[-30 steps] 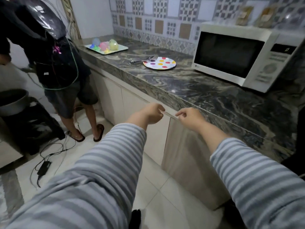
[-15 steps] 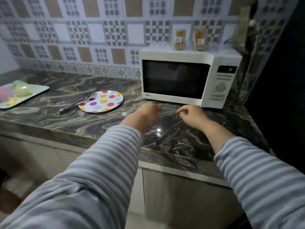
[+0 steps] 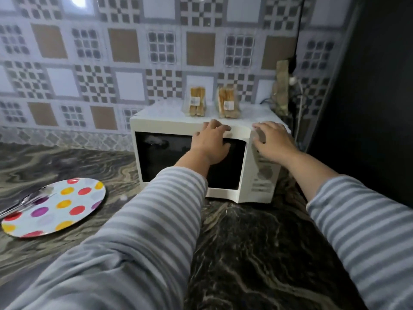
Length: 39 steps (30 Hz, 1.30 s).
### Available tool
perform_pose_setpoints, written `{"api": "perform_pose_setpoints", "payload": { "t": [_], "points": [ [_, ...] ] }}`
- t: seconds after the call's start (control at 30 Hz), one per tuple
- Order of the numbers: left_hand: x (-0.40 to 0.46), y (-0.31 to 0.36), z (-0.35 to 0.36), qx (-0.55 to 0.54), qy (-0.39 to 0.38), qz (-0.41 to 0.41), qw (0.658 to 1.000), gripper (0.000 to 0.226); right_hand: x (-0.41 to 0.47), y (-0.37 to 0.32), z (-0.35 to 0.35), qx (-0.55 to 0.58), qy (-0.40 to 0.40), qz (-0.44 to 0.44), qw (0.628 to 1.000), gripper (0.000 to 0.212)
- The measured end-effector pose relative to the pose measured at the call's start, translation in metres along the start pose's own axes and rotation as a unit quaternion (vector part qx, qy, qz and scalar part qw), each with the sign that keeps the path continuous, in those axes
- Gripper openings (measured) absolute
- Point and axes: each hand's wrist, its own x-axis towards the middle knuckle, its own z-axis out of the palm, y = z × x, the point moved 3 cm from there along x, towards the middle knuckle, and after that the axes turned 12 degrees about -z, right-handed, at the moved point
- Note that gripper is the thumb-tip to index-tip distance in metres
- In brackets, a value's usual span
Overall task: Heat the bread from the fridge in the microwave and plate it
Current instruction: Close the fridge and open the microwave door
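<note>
Marbled countertop [image 3: 257,253]: microwave [image 3: 169,121] door unopened, touched by left hand [image 3: 211,142], right hand [image 3: 271,139], fingers spread; polka-dot plate [image 3: 67,220] at 9 o'clock unfilled.

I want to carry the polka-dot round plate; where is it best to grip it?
Take the polka-dot round plate by its right rim, coming from the right. It lies flat on the dark marble counter, and metal utensils rest over its left edge, so that side is taken; the right rim is bare.
</note>
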Motion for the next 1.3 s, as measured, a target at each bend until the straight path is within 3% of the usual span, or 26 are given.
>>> {"api": "perform_pose_setpoints", "payload": {
  "t": [0.2,0.4,0.63,1.0,1.3],
  "points": [
    [0.04,0.015,0.034,0.076,0.04,-0.006,0.996,0.074,0.03,0.025,0.005,-0.09,-0.085,-0.025,0.992,0.06],
    [0.044,0.016,0.048,0.05,0.091,0.002,0.995,0.087,0.03,0.033,0.001,-0.058,-0.085,-0.052,0.993,0.054],
    [0.048,0.022,0.046,0.117,0.14,0.02,0.983,0.11,0.031,0.037,0.006,-0.069,-0.019,-0.039,0.997,0.048],
    [0.056,0.028,0.048,0.119,0.169,-0.005,0.978,0.108,0.035,0.037,0.01,-0.072,0.038,0.001,0.997,0.048],
    [0.051,0.029,0.042,0.113,0.146,-0.007,0.983,0.116,0.038,0.039,0.011,-0.063,-0.001,0.022,0.998,0.048]
  ]
}}
